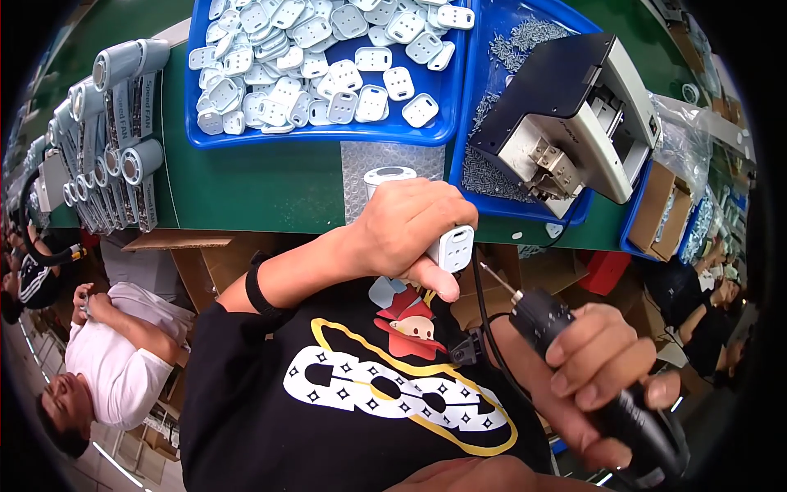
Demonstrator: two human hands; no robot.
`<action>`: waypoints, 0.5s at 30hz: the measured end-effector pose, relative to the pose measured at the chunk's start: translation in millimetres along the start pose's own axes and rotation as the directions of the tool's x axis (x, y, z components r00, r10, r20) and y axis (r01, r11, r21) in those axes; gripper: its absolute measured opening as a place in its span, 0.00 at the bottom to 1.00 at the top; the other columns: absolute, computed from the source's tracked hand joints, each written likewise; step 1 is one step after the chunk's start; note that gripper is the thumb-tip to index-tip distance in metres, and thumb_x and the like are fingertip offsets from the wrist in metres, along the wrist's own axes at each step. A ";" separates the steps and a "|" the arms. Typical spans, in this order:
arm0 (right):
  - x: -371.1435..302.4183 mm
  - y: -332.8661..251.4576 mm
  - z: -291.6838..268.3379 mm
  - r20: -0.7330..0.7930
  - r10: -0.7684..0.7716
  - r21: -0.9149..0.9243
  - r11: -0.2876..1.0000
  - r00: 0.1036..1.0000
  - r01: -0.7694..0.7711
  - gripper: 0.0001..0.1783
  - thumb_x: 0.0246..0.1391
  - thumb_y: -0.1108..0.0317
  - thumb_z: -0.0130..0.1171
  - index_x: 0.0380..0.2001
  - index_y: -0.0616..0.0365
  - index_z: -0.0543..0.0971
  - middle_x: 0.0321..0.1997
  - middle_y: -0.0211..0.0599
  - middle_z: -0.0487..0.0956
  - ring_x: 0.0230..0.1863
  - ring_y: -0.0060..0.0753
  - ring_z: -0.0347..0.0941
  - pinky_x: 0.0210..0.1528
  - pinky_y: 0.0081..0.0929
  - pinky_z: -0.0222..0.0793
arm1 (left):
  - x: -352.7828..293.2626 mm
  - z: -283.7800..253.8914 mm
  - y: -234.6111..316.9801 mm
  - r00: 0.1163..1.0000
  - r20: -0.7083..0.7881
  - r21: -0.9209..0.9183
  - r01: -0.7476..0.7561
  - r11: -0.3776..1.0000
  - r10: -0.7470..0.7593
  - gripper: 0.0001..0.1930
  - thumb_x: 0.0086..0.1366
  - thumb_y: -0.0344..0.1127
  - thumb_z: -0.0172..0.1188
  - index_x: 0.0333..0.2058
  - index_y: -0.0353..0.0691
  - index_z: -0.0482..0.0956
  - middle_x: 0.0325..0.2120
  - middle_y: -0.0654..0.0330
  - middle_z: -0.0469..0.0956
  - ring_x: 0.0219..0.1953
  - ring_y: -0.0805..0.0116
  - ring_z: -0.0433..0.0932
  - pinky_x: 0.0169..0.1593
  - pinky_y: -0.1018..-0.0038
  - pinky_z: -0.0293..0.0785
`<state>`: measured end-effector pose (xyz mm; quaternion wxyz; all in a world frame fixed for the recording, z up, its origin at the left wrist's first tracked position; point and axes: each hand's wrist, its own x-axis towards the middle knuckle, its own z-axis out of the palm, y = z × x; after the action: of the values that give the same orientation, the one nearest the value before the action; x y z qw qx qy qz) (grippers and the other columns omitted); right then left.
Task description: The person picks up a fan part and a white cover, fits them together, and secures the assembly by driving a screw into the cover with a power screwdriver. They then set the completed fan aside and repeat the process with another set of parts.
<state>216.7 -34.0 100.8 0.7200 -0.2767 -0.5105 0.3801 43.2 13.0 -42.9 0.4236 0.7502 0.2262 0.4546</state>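
At frame centre, the left hand (410, 230) curls its fingers around a white plastic housing (453, 246), mostly hiding it; lower right, the right hand (602, 369) grips a black electric screwdriver (574, 361), its base cut off.

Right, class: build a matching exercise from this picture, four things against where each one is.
Things:
1. black electric screwdriver
2. small white plastic housing with holes
3. grey screw feeder machine
4. grey cylinder parts

Places:
a. blue tray of screws
b. left hand
c. right hand
d. table's left end

Pairs: 1-c, 2-b, 3-a, 4-d.
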 end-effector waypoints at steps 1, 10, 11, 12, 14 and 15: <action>4.2 -9.9 3.2 0.007 0.007 0.007 1.000 1.000 -0.007 0.26 0.60 0.54 0.63 0.53 0.54 0.64 0.26 0.37 0.74 0.22 0.35 0.74 0.23 0.36 0.74 | 1.6 -2.8 -0.7 1.000 -0.004 0.011 -0.001 1.000 0.001 0.37 0.56 0.72 0.57 0.36 0.36 0.74 0.26 0.58 0.75 0.26 0.58 0.78 0.28 0.67 0.73; 8.3 10.5 12.6 0.200 0.141 0.010 0.989 0.970 -0.146 0.30 0.59 0.42 0.60 0.51 0.53 0.66 0.29 0.32 0.72 0.25 0.27 0.71 0.32 0.32 0.68 | 3.9 -1.0 1.6 0.998 -0.014 0.003 -0.063 0.998 0.063 0.39 0.59 0.73 0.53 0.37 0.34 0.73 0.27 0.57 0.76 0.24 0.59 0.77 0.28 0.67 0.72; 7.9 17.3 12.7 0.206 0.091 -0.003 0.996 0.974 -0.093 0.31 0.58 0.42 0.62 0.50 0.54 0.66 0.27 0.30 0.72 0.22 0.25 0.70 0.26 0.26 0.70 | 3.3 -0.5 2.0 0.998 -0.018 0.012 -0.052 0.999 0.053 0.38 0.59 0.73 0.54 0.37 0.34 0.74 0.28 0.57 0.76 0.25 0.58 0.77 0.28 0.67 0.73; 7.1 20.6 12.6 0.212 0.040 -0.016 0.999 0.977 -0.038 0.33 0.57 0.41 0.64 0.49 0.55 0.65 0.25 0.28 0.71 0.19 0.22 0.70 0.21 0.21 0.71 | 2.8 0.1 2.5 0.999 -0.021 0.023 -0.043 0.999 0.044 0.38 0.59 0.73 0.54 0.37 0.34 0.74 0.28 0.57 0.76 0.25 0.58 0.77 0.29 0.66 0.73; 6.1 20.4 13.3 0.202 0.034 -0.032 0.999 0.979 -0.028 0.32 0.57 0.41 0.63 0.49 0.55 0.65 0.25 0.28 0.71 0.19 0.22 0.70 0.21 0.21 0.71 | 4.3 0.4 3.4 0.999 -0.027 0.042 -0.040 0.998 0.041 0.38 0.59 0.73 0.55 0.37 0.34 0.74 0.28 0.56 0.76 0.26 0.57 0.77 0.30 0.66 0.74; 5.7 19.2 14.1 0.186 0.030 -0.056 0.998 0.982 -0.020 0.32 0.57 0.41 0.63 0.49 0.55 0.65 0.25 0.28 0.71 0.19 0.22 0.69 0.21 0.21 0.70 | 6.1 0.3 4.1 0.999 -0.027 0.042 -0.039 0.998 0.040 0.36 0.58 0.70 0.57 0.37 0.34 0.74 0.29 0.56 0.76 0.27 0.56 0.78 0.30 0.65 0.74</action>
<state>199.3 -18.5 93.3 0.6563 -0.2653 -0.5823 0.3996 46.2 15.1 -36.5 0.3957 0.7568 0.2266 0.4683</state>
